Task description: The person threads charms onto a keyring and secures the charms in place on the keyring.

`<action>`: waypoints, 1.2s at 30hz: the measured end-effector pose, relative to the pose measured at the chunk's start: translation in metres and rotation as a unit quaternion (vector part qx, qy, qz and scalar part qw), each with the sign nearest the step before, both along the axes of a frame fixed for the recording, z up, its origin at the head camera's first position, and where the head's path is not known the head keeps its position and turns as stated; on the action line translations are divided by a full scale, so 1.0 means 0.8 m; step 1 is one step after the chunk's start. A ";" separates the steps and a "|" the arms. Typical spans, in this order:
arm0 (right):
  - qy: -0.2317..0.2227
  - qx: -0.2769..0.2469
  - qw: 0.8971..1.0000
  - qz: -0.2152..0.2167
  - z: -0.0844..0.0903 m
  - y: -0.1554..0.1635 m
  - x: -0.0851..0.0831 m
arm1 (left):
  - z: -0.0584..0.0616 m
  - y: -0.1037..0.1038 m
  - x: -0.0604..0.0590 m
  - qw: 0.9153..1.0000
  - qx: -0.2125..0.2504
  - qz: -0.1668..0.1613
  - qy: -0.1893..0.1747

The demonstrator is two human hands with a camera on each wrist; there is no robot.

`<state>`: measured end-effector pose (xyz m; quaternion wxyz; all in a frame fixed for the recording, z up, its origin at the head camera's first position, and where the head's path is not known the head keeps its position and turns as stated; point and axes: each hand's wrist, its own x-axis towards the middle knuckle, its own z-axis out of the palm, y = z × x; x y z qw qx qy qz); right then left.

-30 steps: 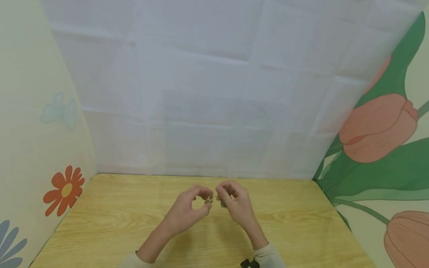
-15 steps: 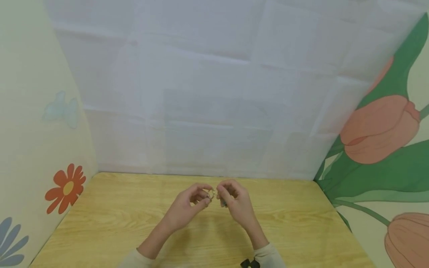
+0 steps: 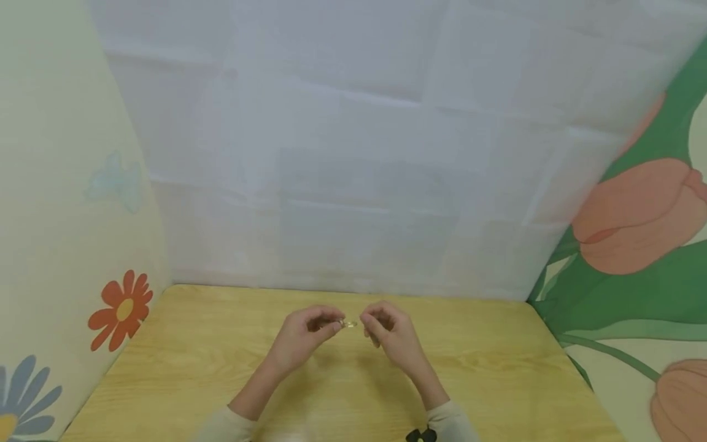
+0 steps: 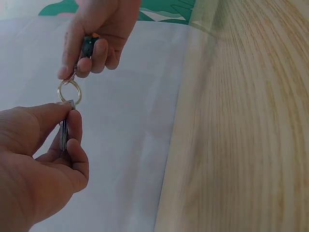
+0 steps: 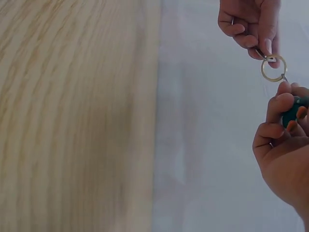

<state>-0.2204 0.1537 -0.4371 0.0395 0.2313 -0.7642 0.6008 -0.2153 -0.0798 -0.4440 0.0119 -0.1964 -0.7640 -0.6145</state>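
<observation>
A gold-coloured key ring [image 4: 70,92] hangs between the two hands, just above the table. My left hand [image 3: 301,336] pinches flat metal keys [image 4: 63,133] between thumb and fingers, their heads threaded on the ring. On the other side, my right hand [image 3: 393,334] pinches the small metal link [image 5: 284,77] attached to the ring. A dark green keychain charm [image 5: 291,115] with orange bits sits within the right hand's curled fingers, partly hidden by them. In the head view the ring shows as a small bright piece between the fingertips.
Below the hands lies a wood-grain table [image 3: 221,362]. A white cloth [image 3: 353,184] hangs behind its far edge, with a flower-printed panel [image 3: 55,233] on the left and a tulip-printed one [image 3: 635,294] on the right. A black bow [image 3: 421,435] shows by the right sleeve.
The left hand has shifted slightly left and its grip has closed in on the keys. The ring has turned and now reaches across a wider gap between the hands. The view has shifted slightly.
</observation>
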 end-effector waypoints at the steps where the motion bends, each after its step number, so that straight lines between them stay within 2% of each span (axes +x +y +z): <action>1: -0.007 0.007 1.000 0.002 -0.002 0.000 -0.001 | -0.002 -0.001 0.000 1.000 -0.006 0.006 0.002; 6: -0.028 0.039 0.999 0.010 -0.014 0.000 -0.007 | -0.010 -0.007 -0.002 0.998 -0.042 0.038 0.024; 12: -0.034 0.065 0.997 0.000 -0.029 0.009 -0.012 | -0.017 -0.007 -0.007 0.995 -0.073 0.054 0.041; 16: -0.030 0.095 0.995 -0.004 -0.036 0.014 -0.017 | -0.020 -0.011 -0.008 0.994 -0.080 0.073 0.027; 21: -0.022 0.174 0.985 -0.001 -0.043 0.017 -0.022 | -0.025 -0.017 -0.008 0.989 -0.110 0.094 0.001; 27: -0.022 0.259 0.966 0.008 -0.051 0.020 -0.022 | -0.034 -0.019 -0.011 0.984 -0.159 0.078 -0.006; 36: -0.025 0.304 0.951 0.056 -0.049 0.025 -0.016 | -0.042 -0.020 -0.011 0.979 -0.201 0.046 -0.007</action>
